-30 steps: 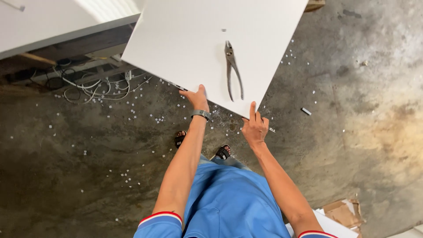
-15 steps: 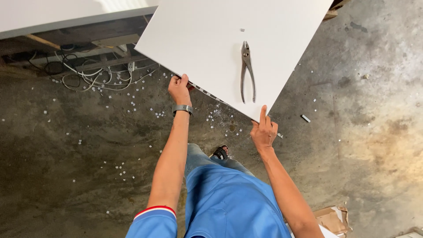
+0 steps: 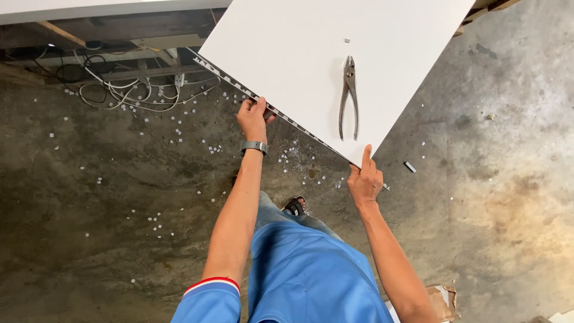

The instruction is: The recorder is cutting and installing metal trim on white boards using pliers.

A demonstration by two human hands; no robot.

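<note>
two hands: both grip the near edge of a white panel point(image 3: 311, 54), seen from the head camera.
left hand point(image 3: 253, 117): fingers curled over the edge, partway along it; watch point(image 3: 254, 145) on the wrist.
right hand point(image 3: 365, 179): closed on the panel's near corner, forefinger up on top.
pliers point(image 3: 348, 98): lying on the panel, handles toward the person.
floor point(image 3: 119, 209): concrete, strewn with small white bits; cables point(image 3: 125, 96) beside the panel.

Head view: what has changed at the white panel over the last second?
The left hand slid further left along the near edge of the white panel, away from the right hand, which kept the near corner. Both still grip the edge. The pliers still lie flat on the panel.
</note>
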